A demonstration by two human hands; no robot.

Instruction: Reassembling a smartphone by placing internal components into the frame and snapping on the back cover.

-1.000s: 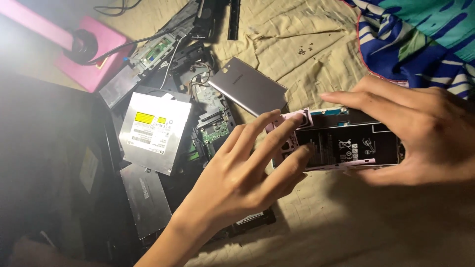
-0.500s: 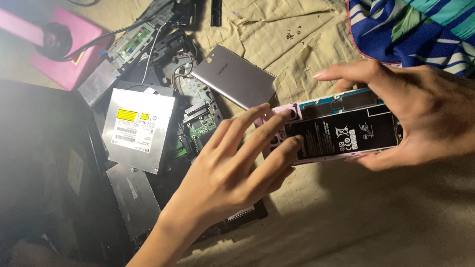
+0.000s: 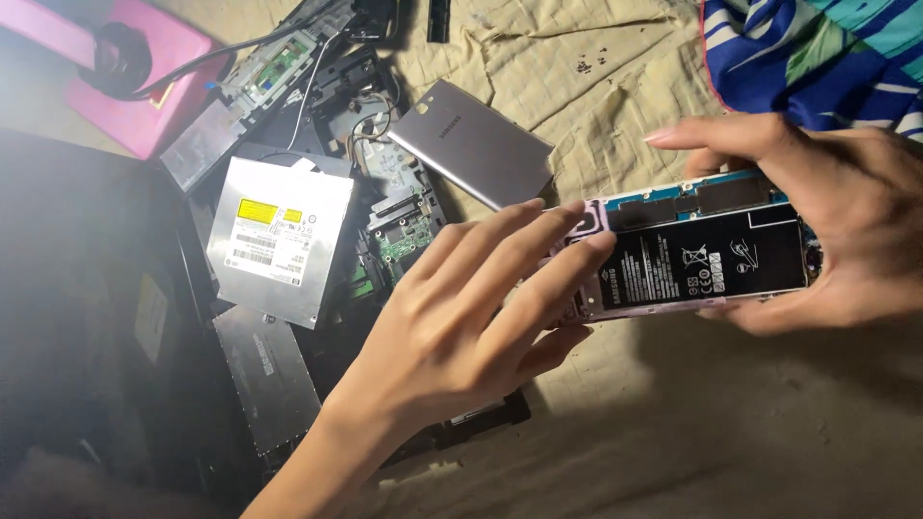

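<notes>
The right hand (image 3: 846,221) has its grip pinched on one opened phone (image 3: 697,255), fingers over the top edge and the thumb side under the bottom edge. The left hand (image 3: 461,327) has its fingers spread and lying flat, with the fingertips (image 3: 577,226) touching the phone's end at 9 o'clock; it touches but does not close around it. The phone sits at about 3 o'clock in the view, held above a beige cloth (image 3: 615,115).

The phone has no back cover. One black battery with white symbols fills most of its body, a blue strip runs along the upper edge, and the frame is pale pink.

Compared with half a second ago, the phone and both hands have the same hold; the phone is only a little more level, and the view has shifted slightly.

Around them I count one grey back cover (image 3: 471,142) lying at 12 o'clock from the left hand, one silver disc drive (image 3: 279,235) with a yellow label at 9 o'clock, one green circuit board (image 3: 399,235) between the drive and the left hand, one pink box (image 3: 159,82) at 10 o'clock, and one blue patterned fabric (image 3: 798,58) at 1 o'clock.
</notes>
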